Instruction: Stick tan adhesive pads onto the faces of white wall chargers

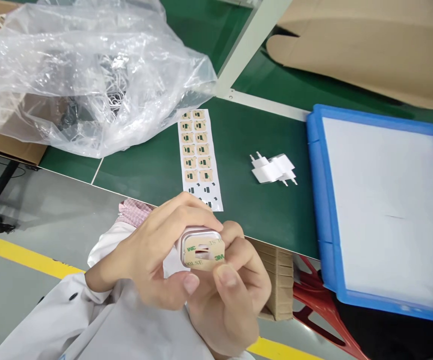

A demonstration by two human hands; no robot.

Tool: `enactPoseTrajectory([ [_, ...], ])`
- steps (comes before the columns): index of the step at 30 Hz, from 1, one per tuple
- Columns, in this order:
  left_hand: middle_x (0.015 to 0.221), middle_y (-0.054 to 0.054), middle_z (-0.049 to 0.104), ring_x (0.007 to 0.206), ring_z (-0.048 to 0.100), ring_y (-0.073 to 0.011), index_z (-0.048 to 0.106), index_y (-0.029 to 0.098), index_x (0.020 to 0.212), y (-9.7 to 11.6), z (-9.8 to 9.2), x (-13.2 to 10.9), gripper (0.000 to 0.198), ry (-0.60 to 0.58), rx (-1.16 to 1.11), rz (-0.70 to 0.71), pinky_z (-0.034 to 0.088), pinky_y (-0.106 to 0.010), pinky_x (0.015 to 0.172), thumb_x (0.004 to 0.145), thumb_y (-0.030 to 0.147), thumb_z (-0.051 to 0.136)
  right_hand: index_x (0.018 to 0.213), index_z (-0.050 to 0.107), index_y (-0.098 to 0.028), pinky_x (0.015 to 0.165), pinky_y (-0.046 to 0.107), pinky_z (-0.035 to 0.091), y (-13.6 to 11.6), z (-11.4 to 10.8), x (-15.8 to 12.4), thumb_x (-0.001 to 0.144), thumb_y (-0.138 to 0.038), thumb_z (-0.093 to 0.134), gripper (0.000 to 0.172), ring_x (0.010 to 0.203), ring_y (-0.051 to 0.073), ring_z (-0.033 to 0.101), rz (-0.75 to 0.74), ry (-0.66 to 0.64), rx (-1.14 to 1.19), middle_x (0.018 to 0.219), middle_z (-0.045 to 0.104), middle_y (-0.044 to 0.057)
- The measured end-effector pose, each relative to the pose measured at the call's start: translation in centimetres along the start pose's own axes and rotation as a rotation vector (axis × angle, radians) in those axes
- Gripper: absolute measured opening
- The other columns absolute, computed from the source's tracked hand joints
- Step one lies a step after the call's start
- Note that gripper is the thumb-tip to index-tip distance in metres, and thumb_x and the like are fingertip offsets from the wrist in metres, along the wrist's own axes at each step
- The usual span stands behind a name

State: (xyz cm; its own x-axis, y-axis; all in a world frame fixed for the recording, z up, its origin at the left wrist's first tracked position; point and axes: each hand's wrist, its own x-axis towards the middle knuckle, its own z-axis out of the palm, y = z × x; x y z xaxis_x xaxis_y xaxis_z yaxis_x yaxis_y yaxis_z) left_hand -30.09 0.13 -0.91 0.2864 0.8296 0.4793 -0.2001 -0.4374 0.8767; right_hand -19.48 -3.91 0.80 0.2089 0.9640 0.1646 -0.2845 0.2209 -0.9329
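Observation:
My left hand [152, 245] grips a small white device with rounded corners and a silvery rim [183, 239], fingers over its top and thumb below. Over the device's end face lies a tan adhesive pad [192, 254] with green 3M print and a slot in its middle. The pad's right edge is pinched between thumb and forefinger of my right hand [235, 290]. Whether the pad is fully pressed down, I cannot tell. Just beyond my hands, a white sheet of adhesive pads [196, 143] lies on the green table; its nearest rows are bare backing.
Two white plug adapters [273, 169] lie together on the green table [235, 185]. A blue tray [323, 210] with a white lining stands at the right. Clear plastic bagging [156, 75] with cables inside covers a cardboard box at the left. A red stool [319, 305] is below the table.

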Motion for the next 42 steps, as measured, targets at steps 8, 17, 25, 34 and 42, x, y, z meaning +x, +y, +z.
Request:
enactPoseTrajectory([
  [8,0.098,-0.007,0.059,0.085,0.062,-0.0225,0.055,0.023,0.123,-0.1,-0.1,0.1,0.043,-0.006,0.015,0.023,0.057,-0.039,0.074,0.091,0.051,0.059,0.071,0.044,-0.022,0.053,0.03,0.039,0.1,0.0,0.0,0.097,-0.03,0.057,0.03,0.063,0.016,0.046,-0.01,-0.01,-0.01,0.074,0.042,0.0],
  [17,0.099,-0.007,0.059,0.087,0.062,-0.0217,0.059,0.02,0.118,0.2,0.3,0.2,0.034,0.052,-0.031,0.005,0.056,-0.039,0.075,0.096,0.046,0.055,0.073,0.046,-0.021,0.055,0.029,0.04,0.2,-0.1,0.0,0.098,-0.027,0.057,0.028,0.064,0.014,0.046,-0.037,-0.026,0.02,0.076,0.044,0.0],
  [25,0.1,-0.008,0.061,0.088,0.063,-0.0217,0.058,0.021,0.117,-0.1,0.5,0.4,0.029,0.078,0.039,0.072,0.057,-0.038,0.074,0.1,0.043,0.049,0.076,0.05,-0.022,0.06,0.031,0.044,0.4,0.1,0.0,0.098,-0.022,0.057,0.023,0.067,0.015,0.05,-0.077,-0.006,0.028,0.077,0.047,0.0],
  [34,0.097,-0.007,0.059,0.084,0.06,-0.0203,0.056,0.017,0.116,-0.4,0.4,0.9,0.028,0.07,0.156,0.168,0.056,-0.039,0.074,0.101,0.039,0.046,0.085,0.058,-0.022,0.068,0.035,0.053,1.8,-0.2,-0.2,0.096,-0.015,0.059,0.013,0.069,0.014,0.058,-0.242,0.053,-0.061,0.084,0.053,-0.001],
  [42,0.099,-0.007,0.06,0.091,0.06,-0.0194,0.056,0.018,0.117,-1.3,-0.2,0.9,0.031,0.062,0.223,0.181,0.055,-0.032,0.075,0.105,0.043,0.043,0.104,0.057,-0.027,0.068,0.028,0.053,2.5,0.2,0.2,0.09,-0.018,0.071,0.021,0.078,0.013,0.059,-0.222,0.193,-0.137,0.098,0.058,0.0],
])
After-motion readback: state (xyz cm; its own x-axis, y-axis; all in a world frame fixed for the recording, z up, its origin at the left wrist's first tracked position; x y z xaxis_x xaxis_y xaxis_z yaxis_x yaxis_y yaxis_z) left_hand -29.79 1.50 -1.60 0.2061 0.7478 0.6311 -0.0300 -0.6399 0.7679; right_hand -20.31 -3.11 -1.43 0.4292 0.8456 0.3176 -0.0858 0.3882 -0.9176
